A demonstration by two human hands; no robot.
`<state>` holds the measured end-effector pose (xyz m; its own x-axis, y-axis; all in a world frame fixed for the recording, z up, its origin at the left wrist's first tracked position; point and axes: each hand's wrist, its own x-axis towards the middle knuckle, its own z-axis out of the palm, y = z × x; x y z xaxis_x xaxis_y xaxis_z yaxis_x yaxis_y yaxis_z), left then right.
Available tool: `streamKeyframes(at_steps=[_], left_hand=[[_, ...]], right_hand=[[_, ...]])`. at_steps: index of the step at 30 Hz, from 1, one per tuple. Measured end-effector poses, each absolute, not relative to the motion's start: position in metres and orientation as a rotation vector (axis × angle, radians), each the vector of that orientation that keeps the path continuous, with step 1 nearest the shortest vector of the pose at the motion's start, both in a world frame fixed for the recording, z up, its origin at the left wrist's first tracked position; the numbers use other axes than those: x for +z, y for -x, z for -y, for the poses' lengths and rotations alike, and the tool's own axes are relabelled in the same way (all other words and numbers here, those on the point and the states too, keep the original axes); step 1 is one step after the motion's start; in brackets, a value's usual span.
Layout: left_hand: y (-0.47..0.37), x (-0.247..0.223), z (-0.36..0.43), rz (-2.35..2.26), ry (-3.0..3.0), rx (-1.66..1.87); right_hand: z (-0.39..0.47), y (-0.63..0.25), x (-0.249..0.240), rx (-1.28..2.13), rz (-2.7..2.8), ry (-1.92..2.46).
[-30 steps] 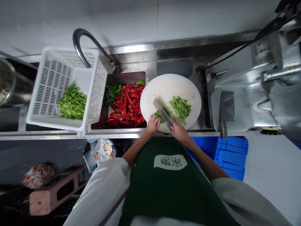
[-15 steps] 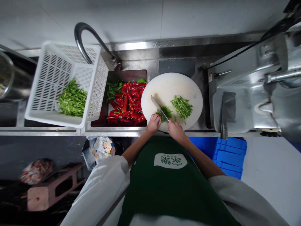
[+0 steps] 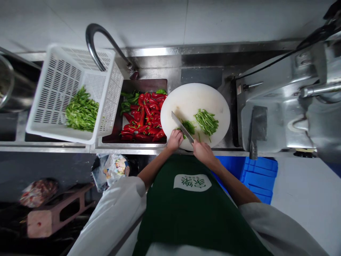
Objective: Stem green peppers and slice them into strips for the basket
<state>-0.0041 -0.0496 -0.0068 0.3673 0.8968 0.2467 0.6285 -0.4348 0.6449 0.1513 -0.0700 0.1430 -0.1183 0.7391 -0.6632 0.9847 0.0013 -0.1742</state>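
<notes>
My right hand point(image 3: 203, 152) is closed round the handle of a kitchen knife point(image 3: 181, 125), whose blade slants up and left over the round white cutting board point(image 3: 170, 103). My left hand point(image 3: 174, 139), fingers curled, presses on a green vegetable at the board's near left edge, just left of the blade; the fingers hide most of that piece. Cut green pieces point(image 3: 189, 126) lie against the blade's right side. Farther right on the board is a larger heap of green strips point(image 3: 206, 121).
Left of the board, a sink basin point(image 3: 144, 84) holds red peppers point(image 3: 142, 117) and some green ones point(image 3: 128, 103). A white plastic basket point(image 3: 62, 137) with cut greens point(image 3: 82, 111) stands beneath a curved faucet point(image 3: 92, 42). A cleaver point(image 3: 258, 124) lies on the metal machine at right.
The knife's handle end and my right hand have shifted slightly right, away from my left hand. My left hand stays almost in place on the vegetable.
</notes>
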Motion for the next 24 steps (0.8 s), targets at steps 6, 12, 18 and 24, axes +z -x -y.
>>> streamKeyframes(at_steps=[6, 12, 18, 24], left_hand=[[0.012, -0.003, 0.055, -1.292, -2.192, 0.837], [0.006, 0.002, 0.047, -1.3, -2.193, 0.841], [0.004, 0.002, 0.034, -1.244, -2.211, 0.844], [0.004, 0.0, 0.033, -1.215, -2.28, 0.793]], right_hand=[[0.063, -0.15, 0.134, -0.928, -1.899, -1.8], [0.062, -0.182, 0.134, -0.891, -1.847, -1.857], [0.08, -0.192, 0.139, -0.828, -1.811, -1.836], [0.091, -0.182, 0.142, -0.798, -1.876, -1.799]])
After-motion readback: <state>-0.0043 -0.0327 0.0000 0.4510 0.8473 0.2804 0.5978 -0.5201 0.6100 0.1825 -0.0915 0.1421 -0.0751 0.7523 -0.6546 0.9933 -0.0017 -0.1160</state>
